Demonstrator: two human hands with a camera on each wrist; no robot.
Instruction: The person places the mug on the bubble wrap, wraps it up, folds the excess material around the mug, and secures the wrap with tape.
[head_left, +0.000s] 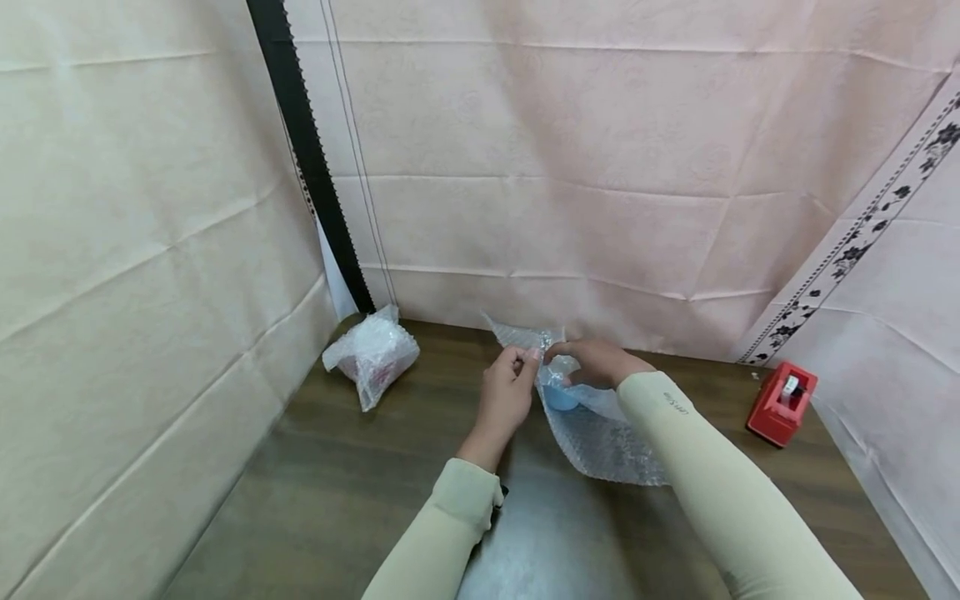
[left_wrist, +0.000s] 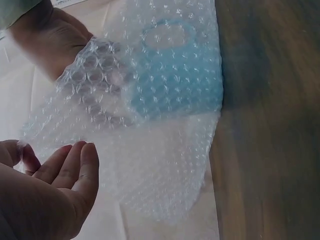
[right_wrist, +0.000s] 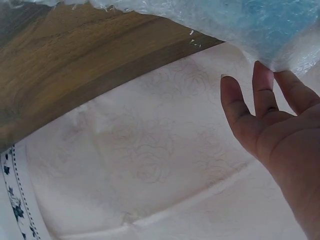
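Note:
A sheet of bubble wrap lies partly around a light-blue object near the back of the table. Through the bubbles in the left wrist view, the light-blue object has a ring-like part at one end; its full shape is veiled. My left hand pinches an edge of the wrap between thumb and forefinger, other fingers loosely bent. From the right, my right hand holds the wrap beside the blue object with bent fingers. In the right wrist view, the fingertips meet the wrap's edge and the thumb is hidden.
A bundle in bubble wrap sits at the back left of the wooden table. On the right stands a red tape dispenser. Cloth-covered walls enclose the table at the back and both sides.

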